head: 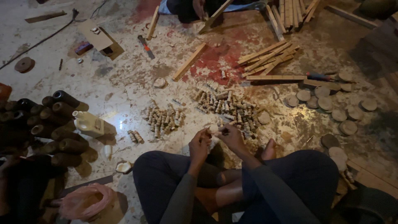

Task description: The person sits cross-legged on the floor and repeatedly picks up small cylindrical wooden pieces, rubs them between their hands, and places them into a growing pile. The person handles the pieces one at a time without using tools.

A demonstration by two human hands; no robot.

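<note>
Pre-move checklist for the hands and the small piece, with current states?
1. Left hand on small pale piece: ok, fingers pinch it.
2. Right hand holds thin dark tool: ok; tip contact cannot tell.
3. Both hands over lap, clear of floor: ok.
4. Peg pile within view ahead: ok.
5. Pale bottle upright: not ok, lies on its side.
6. Lighting on the piece: not ok, dim.

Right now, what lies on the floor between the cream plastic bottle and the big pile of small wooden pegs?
In the head view, between the bottle and the big peg pile sits a smaller peg pile; the rest is bare floor.
</note>
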